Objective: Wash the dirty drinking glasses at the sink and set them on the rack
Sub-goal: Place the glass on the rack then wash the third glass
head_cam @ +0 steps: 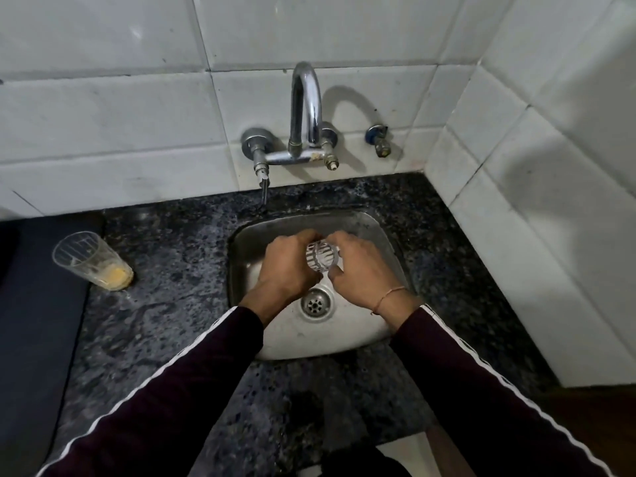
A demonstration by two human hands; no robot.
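A small clear ribbed drinking glass [322, 255] is held over the steel sink [358, 342], its mouth facing up toward me. My left hand [287, 266] wraps its left side, and my right hand [359, 266] grips it from the right, fingers curled on its rim and base. On the counter to the left stands a taller clear glass [93, 261] with yellow residue at the bottom. The chrome faucet [306, 108] arches above the sink; I see no water stream.
Dark speckled granite counter [165, 321] surrounds the sink. White tiled walls rise behind and on the right. A dark mat or surface [34, 321] lies at the far left. The drain [315, 304] sits just below my hands. A small valve [380, 141] sticks out right of the faucet.
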